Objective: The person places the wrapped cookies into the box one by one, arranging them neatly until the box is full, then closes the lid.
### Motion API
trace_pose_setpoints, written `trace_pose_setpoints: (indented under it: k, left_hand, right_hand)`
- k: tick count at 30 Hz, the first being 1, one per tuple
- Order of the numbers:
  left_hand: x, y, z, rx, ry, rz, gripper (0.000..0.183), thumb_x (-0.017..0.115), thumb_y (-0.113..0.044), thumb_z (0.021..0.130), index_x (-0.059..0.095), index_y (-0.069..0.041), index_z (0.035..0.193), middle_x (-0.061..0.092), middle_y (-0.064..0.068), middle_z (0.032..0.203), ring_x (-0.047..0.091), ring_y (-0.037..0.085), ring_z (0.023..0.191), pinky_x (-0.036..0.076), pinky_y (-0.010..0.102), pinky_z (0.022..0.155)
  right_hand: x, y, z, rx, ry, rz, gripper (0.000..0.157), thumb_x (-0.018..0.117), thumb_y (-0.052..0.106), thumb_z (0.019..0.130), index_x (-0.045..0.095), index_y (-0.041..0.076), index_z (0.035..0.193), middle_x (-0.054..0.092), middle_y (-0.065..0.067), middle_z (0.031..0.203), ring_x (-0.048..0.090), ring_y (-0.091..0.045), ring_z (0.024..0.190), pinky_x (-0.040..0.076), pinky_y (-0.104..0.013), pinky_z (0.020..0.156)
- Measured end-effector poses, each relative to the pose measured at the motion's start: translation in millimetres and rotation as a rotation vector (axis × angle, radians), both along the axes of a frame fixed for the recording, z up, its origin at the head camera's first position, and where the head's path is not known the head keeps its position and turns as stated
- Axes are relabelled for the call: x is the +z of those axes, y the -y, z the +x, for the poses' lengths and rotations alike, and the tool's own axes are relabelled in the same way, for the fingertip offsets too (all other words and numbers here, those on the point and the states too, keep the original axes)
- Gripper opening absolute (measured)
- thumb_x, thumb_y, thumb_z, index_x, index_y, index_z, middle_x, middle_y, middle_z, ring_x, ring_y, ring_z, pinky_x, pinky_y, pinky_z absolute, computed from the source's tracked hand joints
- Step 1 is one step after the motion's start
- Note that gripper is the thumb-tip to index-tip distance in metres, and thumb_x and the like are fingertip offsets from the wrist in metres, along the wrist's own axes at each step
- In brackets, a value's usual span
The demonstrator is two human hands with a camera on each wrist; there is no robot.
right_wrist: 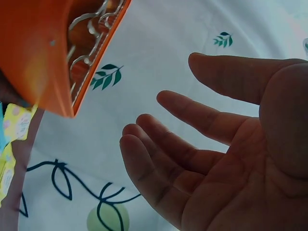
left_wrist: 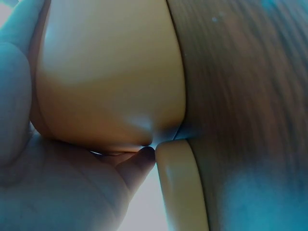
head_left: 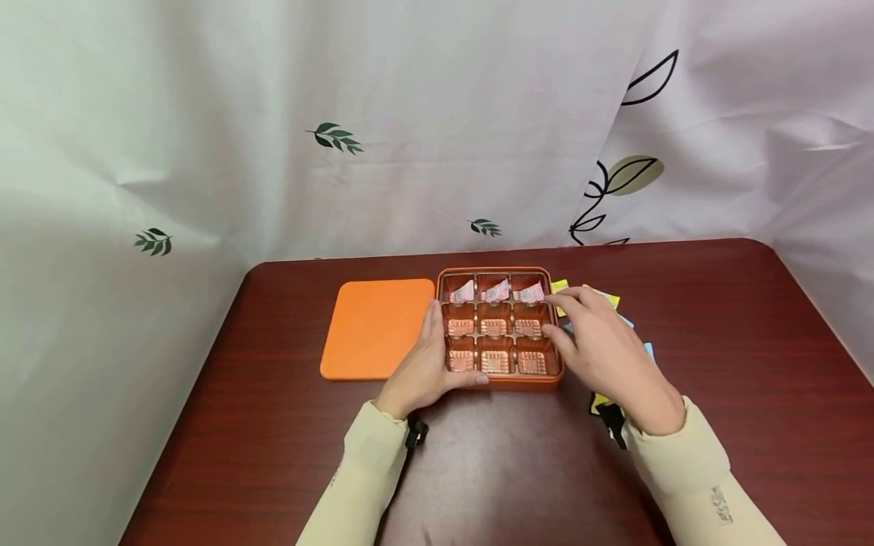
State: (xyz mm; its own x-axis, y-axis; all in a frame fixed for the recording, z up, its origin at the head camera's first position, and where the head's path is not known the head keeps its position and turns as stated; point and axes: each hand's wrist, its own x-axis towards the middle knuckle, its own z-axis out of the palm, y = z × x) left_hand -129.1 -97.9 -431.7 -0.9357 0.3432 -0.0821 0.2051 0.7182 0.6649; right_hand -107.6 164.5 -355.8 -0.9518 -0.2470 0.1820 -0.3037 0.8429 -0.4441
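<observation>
An orange box (head_left: 505,384) with a clear-brown divided tray sits on the table. Its far row holds three pink-and-white wrapped packets (head_left: 496,292), one per compartment; the two nearer rows hold nothing. My left hand (head_left: 425,364) rests against the box's near left corner, fingers straight along the left wall and thumb along the front. In the left wrist view that hand lies against the box wall (left_wrist: 110,72). Over the box's right edge is my right hand (head_left: 608,349); its fingers (right_wrist: 192,159) are spread and loosely bent, with nothing between them in the right wrist view.
The flat orange lid (head_left: 378,326) lies left of the box. Yellow packets (head_left: 604,298) and blue packets (head_left: 649,350) lie to its right, partly hidden under my right hand. A white curtain (head_left: 437,136) with leaf prints hangs behind the dark red table (head_left: 273,455).
</observation>
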Motion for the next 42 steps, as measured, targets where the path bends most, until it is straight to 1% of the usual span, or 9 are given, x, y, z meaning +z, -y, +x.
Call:
trace_pose_setpoints:
  k: [7, 11, 18, 22, 28, 33, 35, 39, 42]
  left_hand:
    - [0.1, 0, -0.7, 0.003, 0.01, 0.01, 0.139, 0.08, -0.064, 0.075, -0.013, -0.006, 0.159, -0.014, 0.014, 0.167, 0.0, 0.021, 0.153, 0.024, 0.04, 0.119]
    - [0.5, 0, -0.7, -0.001, 0.011, 0.005, 0.139, 0.08, -0.064, 0.075, -0.013, -0.006, 0.159, -0.014, 0.014, 0.167, 0.0, 0.021, 0.153, 0.024, 0.039, 0.119]
    - [0.3, 1, -1.5, 0.002, 0.018, -0.005, 0.14, 0.079, -0.066, 0.074, -0.013, -0.007, 0.159, -0.014, 0.012, 0.167, 0.0, 0.02, 0.153, 0.025, 0.04, 0.119]
    - [0.6, 2, -1.4, 0.008, 0.017, -0.005, 0.139, 0.08, -0.066, 0.074, -0.013, -0.008, 0.16, -0.014, 0.012, 0.167, -0.001, 0.02, 0.153, 0.025, 0.04, 0.118]
    - [-0.7, 0, -2.2, -0.001, 0.013, 0.004, 0.139, 0.08, -0.065, 0.074, -0.013, -0.007, 0.16, -0.013, 0.013, 0.168, 0.001, 0.021, 0.153, 0.027, 0.041, 0.118]
    - [-1.3, 0, -2.2, 0.002, 0.011, 0.01, 0.138, 0.082, -0.061, 0.075, -0.011, -0.005, 0.16, -0.011, 0.014, 0.168, 0.002, 0.021, 0.153, 0.026, 0.041, 0.118]
    - [-1.6, 0, -1.9, 0.005, 0.015, 0.003, 0.138, 0.082, -0.062, 0.075, -0.011, -0.005, 0.16, -0.012, 0.014, 0.168, 0.002, 0.021, 0.153, 0.025, 0.04, 0.119]
    - [-1.9, 0, -1.8, 0.009, 0.011, -0.003, 0.138, 0.081, -0.062, 0.075, -0.011, -0.004, 0.16, -0.011, 0.014, 0.168, 0.002, 0.022, 0.153, 0.025, 0.04, 0.119]
    - [-1.7, -1, -1.8, 0.009, 0.003, -0.009, 0.137, 0.081, -0.061, 0.075, -0.01, -0.004, 0.16, -0.01, 0.015, 0.168, 0.002, 0.022, 0.153, 0.025, 0.041, 0.119]
  right_hand:
    - [-4.6, -13, 7.0, -0.018, -0.017, -0.012, 0.041, 0.069, 0.015, 0.095, 0.062, -0.003, 0.132, 0.056, -0.022, 0.128, 0.049, -0.042, 0.123, 0.043, -0.059, 0.098]
    - [-5.9, -18, 10.5, -0.03, -0.003, -0.001, 0.041, 0.069, 0.014, 0.096, 0.061, -0.003, 0.132, 0.056, -0.022, 0.127, 0.05, -0.042, 0.12, 0.043, -0.059, 0.098]
    - [-6.9, -23, 12.5, -0.041, 0.012, -0.009, 0.042, 0.068, 0.017, 0.097, 0.059, -0.002, 0.134, 0.052, -0.023, 0.133, 0.045, -0.043, 0.126, 0.039, -0.061, 0.101]
    - [-7.8, -25, 13.6, -0.046, 0.02, 0.002, 0.044, 0.069, 0.018, 0.095, 0.059, -0.003, 0.133, 0.053, -0.024, 0.132, 0.047, -0.043, 0.123, 0.041, -0.061, 0.099]
    - [-11.9, -29, 17.0, -0.076, 0.062, 0.031, 0.049, 0.072, 0.021, 0.093, 0.059, -0.005, 0.133, 0.055, -0.026, 0.126, 0.05, -0.043, 0.115, 0.045, -0.06, 0.095]
    - [-17.2, -32, 18.0, -0.078, 0.072, 0.067, 0.05, 0.075, 0.02, 0.091, 0.06, -0.007, 0.13, 0.056, -0.026, 0.119, 0.052, -0.041, 0.107, 0.047, -0.058, 0.09]
    - [-19.5, -33, 18.0, -0.076, 0.084, 0.08, 0.049, 0.076, 0.021, 0.091, 0.061, -0.007, 0.128, 0.057, -0.026, 0.117, 0.053, -0.041, 0.105, 0.047, -0.058, 0.09]
    - [-24.0, -35, 18.9, -0.085, 0.143, 0.102, 0.045, 0.077, 0.022, 0.09, 0.064, -0.007, 0.122, 0.058, -0.026, 0.117, 0.054, -0.042, 0.107, 0.047, -0.059, 0.091]
    - [-27.6, -37, 20.5, -0.082, 0.18, 0.129, 0.048, 0.08, 0.023, 0.086, 0.064, -0.008, 0.119, 0.059, -0.026, 0.116, 0.054, -0.043, 0.107, 0.047, -0.059, 0.09]
